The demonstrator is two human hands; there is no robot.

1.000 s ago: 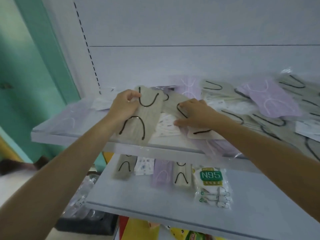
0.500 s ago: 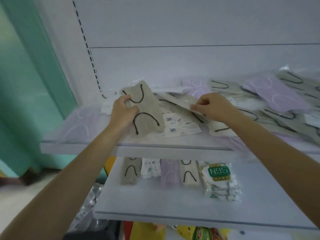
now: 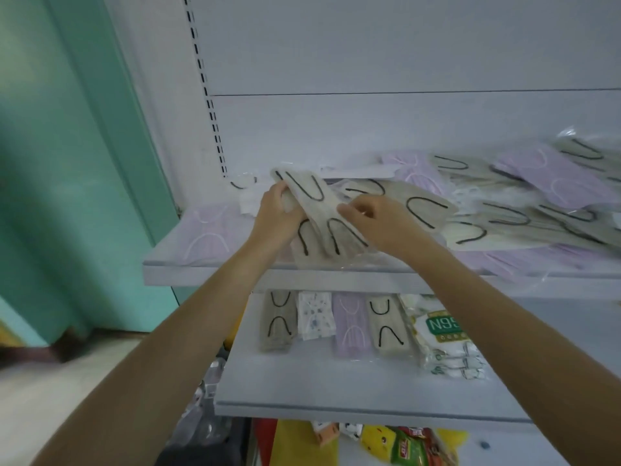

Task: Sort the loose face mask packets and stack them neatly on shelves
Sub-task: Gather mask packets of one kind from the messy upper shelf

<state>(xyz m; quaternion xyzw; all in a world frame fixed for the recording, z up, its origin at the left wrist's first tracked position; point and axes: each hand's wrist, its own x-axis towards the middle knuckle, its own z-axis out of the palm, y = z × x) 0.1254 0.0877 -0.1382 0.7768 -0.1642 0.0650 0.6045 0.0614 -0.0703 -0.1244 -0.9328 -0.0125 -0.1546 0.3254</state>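
Loose mask packets, grey with black ear loops and lilac, lie heaped on the upper shelf [image 3: 235, 275]. My left hand [image 3: 277, 213] grips a grey mask packet [image 3: 314, 205] at its left edge, lifted and tilted above the shelf. My right hand [image 3: 378, 222] pinches a second grey packet [image 3: 342, 235] and holds it against the first, the two overlapping. A further grey packet [image 3: 423, 205] lies just behind my right hand. The heap [image 3: 537, 196] spreads to the right edge of the frame.
A lilac packet [image 3: 206, 232] lies alone at the upper shelf's left end. On the lower shelf [image 3: 336, 391] stand a row of sorted packets [image 3: 336, 322] and an N95 pack [image 3: 443, 338]. Colourful goods sit below. A teal wall is to the left.
My right hand has brought a grey packet leftward onto the one in my left hand, so both hands now meet. The patterned white packet between them is now covered.
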